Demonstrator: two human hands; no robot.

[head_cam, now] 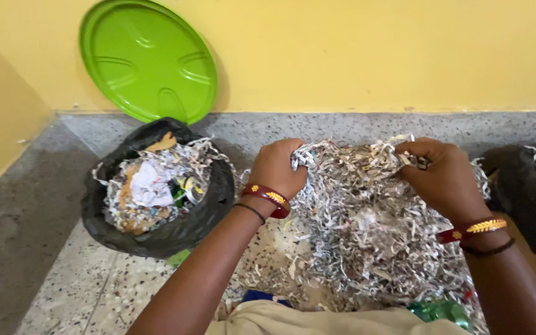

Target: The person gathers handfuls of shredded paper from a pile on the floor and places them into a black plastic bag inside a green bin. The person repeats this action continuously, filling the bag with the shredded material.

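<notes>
**Shredded paper gathered in two hands above a speckled floor**

Yellow wall [373, 56] fills the scene from 10 to 2 o'clock, meeting a grey speckled floor [51, 273] that spreads below it. Largest of the loose things is the heap of shredded paper [367, 236], at centre toward 4 o'clock, lying on the floor and rising to the hands. At 9 o'clock stands a bin lined with a black bag [156, 239], filled to the brim with more shreds and scraps of white and yellow paper; it sits just beside the heap. At 11 o'clock a round green lid [150, 59] leans upright against the wall, directly behind the bin. At 3 o'clock a second black bag [528, 186] lies at the frame edge, touching the heap's right margin.

The left hand [275, 167], just left of centre, is clenched on a bunch of shreds at the heap's upper left. The right hand [442, 177], at 2 to 3 o'clock, is likewise closed on shreds at the upper right, so that a band of paper hangs between the two hands. Each wrist bears a red and gold bangle [268, 197] and a thin black band. At 6 o'clock, pale cloth [317, 319] crosses the lower edge, with a small green object beside it that cannot be identified.
</notes>
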